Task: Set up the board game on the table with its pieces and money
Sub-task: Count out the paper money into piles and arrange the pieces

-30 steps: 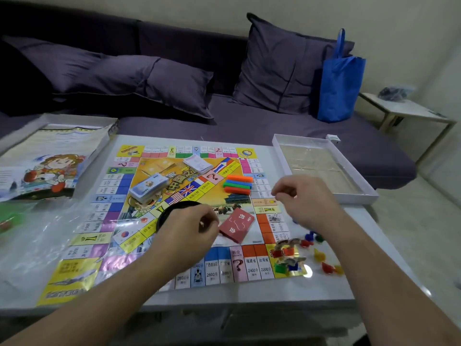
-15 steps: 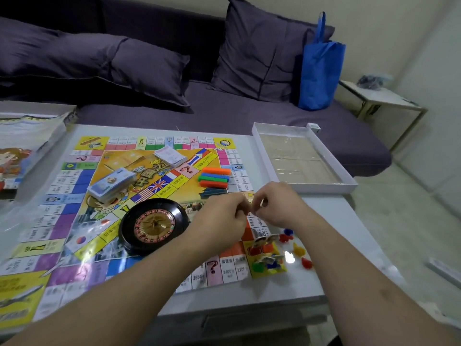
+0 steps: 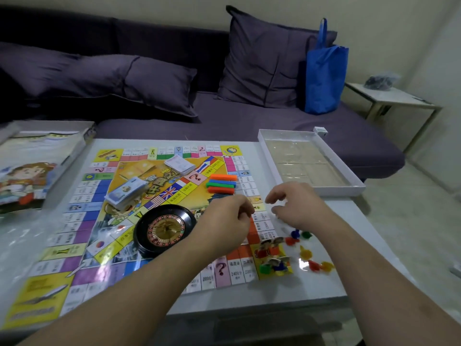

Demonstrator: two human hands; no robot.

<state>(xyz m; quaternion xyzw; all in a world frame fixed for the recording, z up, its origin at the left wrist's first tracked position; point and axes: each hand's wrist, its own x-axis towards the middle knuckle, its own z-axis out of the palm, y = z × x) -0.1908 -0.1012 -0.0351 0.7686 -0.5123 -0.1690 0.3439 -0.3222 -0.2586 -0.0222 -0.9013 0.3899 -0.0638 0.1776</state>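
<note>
Board game (image 3: 139, 221) lies flat, long axis left-right; left hand (image 3: 224, 226) fisted, right hand (image 3: 296, 206) loosely spread

The left hand (image 3: 224, 222) hides its curled fingertips — whether they pinch anything can't be told. The box lid (image 3: 32, 166) runs off the left edge, the board (image 3: 107, 176) loses its near-left corner, and the square lettering is too small.

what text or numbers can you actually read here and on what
"2400" on a near-edge square of the game board
"?" on the pink square beside it
"?" on a centre diagonal tile
Other squares, the card stacks and the box lid: print too blurred to read.
</note>
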